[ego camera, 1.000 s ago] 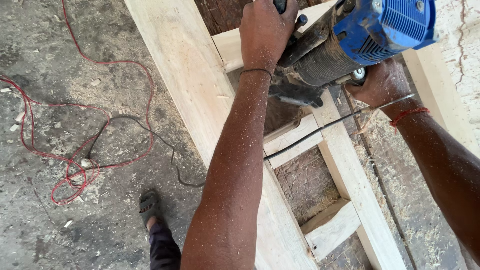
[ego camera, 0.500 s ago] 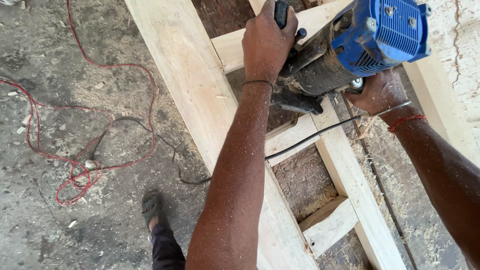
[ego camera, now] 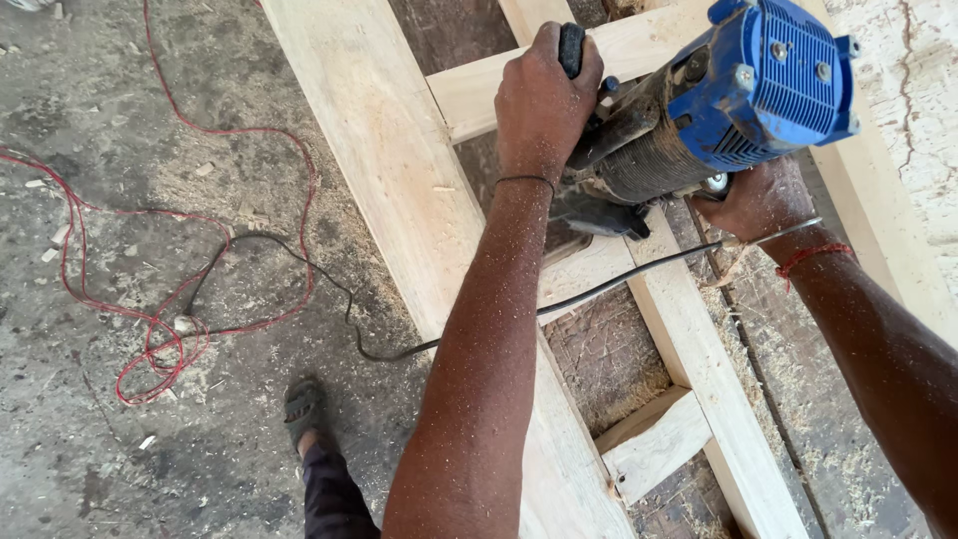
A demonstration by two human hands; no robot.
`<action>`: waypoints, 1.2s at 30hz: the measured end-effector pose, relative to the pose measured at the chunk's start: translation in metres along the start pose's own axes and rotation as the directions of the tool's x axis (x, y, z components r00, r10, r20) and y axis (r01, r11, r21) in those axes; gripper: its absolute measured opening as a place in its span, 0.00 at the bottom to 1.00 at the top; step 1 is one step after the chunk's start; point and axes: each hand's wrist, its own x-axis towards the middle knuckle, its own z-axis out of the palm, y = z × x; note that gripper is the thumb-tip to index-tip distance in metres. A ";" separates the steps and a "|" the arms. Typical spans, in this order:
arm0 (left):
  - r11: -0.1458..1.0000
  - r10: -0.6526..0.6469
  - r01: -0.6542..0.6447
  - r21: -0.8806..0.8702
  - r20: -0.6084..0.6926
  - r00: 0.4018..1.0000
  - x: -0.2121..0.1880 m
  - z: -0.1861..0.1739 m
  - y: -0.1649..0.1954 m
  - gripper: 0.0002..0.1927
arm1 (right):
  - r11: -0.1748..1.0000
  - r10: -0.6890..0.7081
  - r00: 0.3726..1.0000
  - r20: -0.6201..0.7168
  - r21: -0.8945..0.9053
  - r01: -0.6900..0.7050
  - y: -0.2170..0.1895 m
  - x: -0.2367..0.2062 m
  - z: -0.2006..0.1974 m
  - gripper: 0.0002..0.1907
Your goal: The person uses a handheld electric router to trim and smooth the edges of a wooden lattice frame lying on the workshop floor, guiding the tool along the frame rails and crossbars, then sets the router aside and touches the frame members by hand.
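Note:
A blue-capped power router (ego camera: 738, 95) stands on a pale wooden frame (ego camera: 399, 190) of long rails and short cross pieces. My left hand (ego camera: 544, 100) is closed around the router's black left handle. My right hand (ego camera: 758, 200) grips the handle on the router's far side, mostly hidden under the blue motor housing. A red thread is tied round my right wrist. Sawdust covers both forearms. The router's base and bit are hidden behind the tool body.
A black power cable (ego camera: 619, 284) runs from the router across the frame to the concrete floor. A tangled red wire (ego camera: 150, 329) lies on the floor at left. My sandalled foot (ego camera: 304, 409) stands below the frame. Sawdust covers a dark surface (ego camera: 609, 359) under the frame.
The router and both hands have shifted slightly downward in view and the tool's blue cap has tilted a little. Both grips stay the same.

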 end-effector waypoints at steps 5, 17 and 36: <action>1.000 -0.009 0.009 0.011 0.016 1.000 -0.016 0.001 0.003 0.18 | 0.999 0.011 1.000 0.006 0.032 -0.011 0.002 -0.015 0.005 0.44; 0.998 -0.055 0.055 0.010 0.086 0.995 -0.051 0.004 0.008 0.18 | 1.000 0.012 1.000 -0.008 0.014 -0.012 0.022 -0.052 0.038 0.45; 1.000 -0.026 0.026 0.006 0.076 0.997 -0.088 0.006 0.012 0.17 | 0.999 0.031 1.000 -0.004 0.037 -0.031 -0.003 -0.086 0.025 0.34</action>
